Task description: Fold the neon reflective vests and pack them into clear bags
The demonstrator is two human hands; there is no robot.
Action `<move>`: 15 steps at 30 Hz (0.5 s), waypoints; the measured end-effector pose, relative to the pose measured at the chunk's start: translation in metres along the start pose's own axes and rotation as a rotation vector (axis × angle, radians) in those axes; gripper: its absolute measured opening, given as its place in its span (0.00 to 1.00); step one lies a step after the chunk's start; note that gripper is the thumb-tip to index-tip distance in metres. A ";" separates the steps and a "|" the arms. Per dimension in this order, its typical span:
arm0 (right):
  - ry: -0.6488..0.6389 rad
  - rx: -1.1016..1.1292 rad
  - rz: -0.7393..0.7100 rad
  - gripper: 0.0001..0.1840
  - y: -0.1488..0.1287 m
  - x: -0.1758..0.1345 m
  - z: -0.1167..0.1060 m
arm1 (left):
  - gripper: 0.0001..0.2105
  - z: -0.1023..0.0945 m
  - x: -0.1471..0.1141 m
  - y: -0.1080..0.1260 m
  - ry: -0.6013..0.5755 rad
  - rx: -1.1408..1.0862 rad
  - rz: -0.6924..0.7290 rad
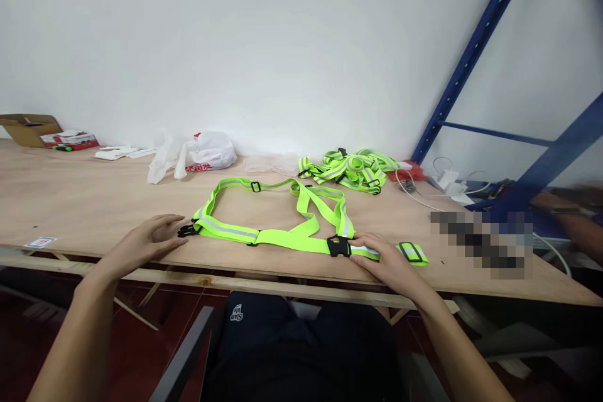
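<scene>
A neon-yellow reflective harness with grey stripes lies spread in loops near the table's front edge. At its left end is a black prong buckle. My left hand is beside that buckle, thumb and fingers apart, with nothing gripped. A second black buckle joins the straps at the right. Just right of it, my right hand has its thumb and fingers closed on the harness strap. Past the hand, the strap end with a black slider lies on the wood.
Behind the harness is a pile of similar neon straps. Along the wall are a white plastic bag, a cardboard box and a red-white box. White cables and a blue metal frame stand right, near another person's arm.
</scene>
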State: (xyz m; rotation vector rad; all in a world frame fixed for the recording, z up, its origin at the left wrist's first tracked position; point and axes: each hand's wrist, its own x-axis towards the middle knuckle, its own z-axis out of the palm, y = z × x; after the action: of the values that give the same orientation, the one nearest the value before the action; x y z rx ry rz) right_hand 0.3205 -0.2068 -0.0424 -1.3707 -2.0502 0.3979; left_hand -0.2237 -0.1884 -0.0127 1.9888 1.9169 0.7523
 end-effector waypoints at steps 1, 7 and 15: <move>0.000 -0.001 0.004 0.13 0.001 0.000 0.000 | 0.36 0.002 0.002 0.002 -0.016 0.000 0.036; 0.004 -0.017 0.002 0.13 0.003 0.000 0.000 | 0.31 0.006 0.006 0.010 -0.173 -0.178 0.045; 0.017 -0.022 -0.006 0.13 0.004 0.001 0.000 | 0.37 -0.010 -0.002 -0.004 0.051 -0.289 0.013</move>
State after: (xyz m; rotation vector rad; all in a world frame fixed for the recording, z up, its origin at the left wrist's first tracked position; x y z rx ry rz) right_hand 0.3235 -0.2046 -0.0443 -1.3765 -2.0496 0.3608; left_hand -0.2329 -0.1914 -0.0071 1.8227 1.7093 1.0283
